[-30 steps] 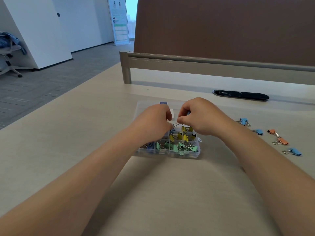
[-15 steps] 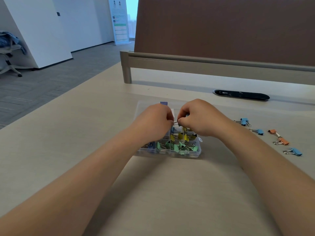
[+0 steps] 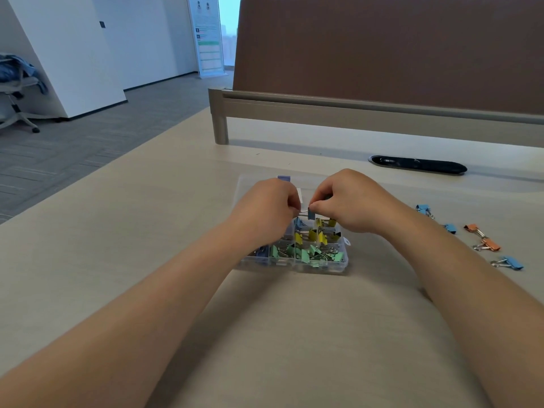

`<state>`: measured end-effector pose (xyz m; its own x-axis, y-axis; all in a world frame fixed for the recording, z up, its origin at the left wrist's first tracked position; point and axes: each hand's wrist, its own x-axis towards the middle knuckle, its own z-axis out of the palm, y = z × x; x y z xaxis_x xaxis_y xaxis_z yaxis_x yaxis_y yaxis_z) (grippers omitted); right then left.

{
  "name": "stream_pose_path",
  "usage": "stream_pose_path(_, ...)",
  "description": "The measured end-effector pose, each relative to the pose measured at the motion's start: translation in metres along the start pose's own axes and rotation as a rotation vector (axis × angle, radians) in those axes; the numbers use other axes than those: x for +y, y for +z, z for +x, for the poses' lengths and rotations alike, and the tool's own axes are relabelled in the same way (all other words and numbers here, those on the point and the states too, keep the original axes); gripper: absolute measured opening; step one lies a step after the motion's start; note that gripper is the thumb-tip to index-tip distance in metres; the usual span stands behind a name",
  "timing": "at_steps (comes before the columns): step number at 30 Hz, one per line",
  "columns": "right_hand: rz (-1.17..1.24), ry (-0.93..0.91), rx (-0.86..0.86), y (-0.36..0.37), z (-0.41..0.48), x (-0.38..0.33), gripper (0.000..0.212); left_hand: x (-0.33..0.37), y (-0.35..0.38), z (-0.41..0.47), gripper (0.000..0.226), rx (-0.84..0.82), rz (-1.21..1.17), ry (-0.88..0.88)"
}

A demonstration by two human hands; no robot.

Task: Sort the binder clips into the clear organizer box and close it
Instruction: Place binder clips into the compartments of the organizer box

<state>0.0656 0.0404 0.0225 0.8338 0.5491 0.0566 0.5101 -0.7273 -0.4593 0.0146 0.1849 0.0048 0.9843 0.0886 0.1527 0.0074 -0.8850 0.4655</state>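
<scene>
Looking like open-plan office: beige desk point(image 3: 147, 231) backing onto brown divider panel point(image 3: 382, 48) along far edge; black cable port point(image 3: 418, 165) sitting in tabletop near far right; swivel chair point(image 3: 16, 92) standing on grey carpet tiles point(image 3: 88, 136); roll-up banner point(image 3: 209, 39) standing by white wall point(image 3: 141, 33).

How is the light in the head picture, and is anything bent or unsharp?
Head view: soft even daylight, no glare on the table; a dim shadow lies between the forearms; the wide lens makes the white wall lean; the blue clip between left hand and right hand looks soft.
</scene>
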Motion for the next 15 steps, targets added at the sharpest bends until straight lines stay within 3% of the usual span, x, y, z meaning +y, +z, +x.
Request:
stream_pose_path(9,-0.063,-0.005,-0.007,0.0012,-0.0009,-0.0009,0.010,-0.0015,0.0032,0.0005,0.016,0.019,-0.012,0.002)
stream_pose_path(15,-0.092,0.004,-0.001,0.0029,-0.0003,-0.0011,0.009,-0.0040,0.0025,0.0020,0.005,0.033,-0.048,-0.006)
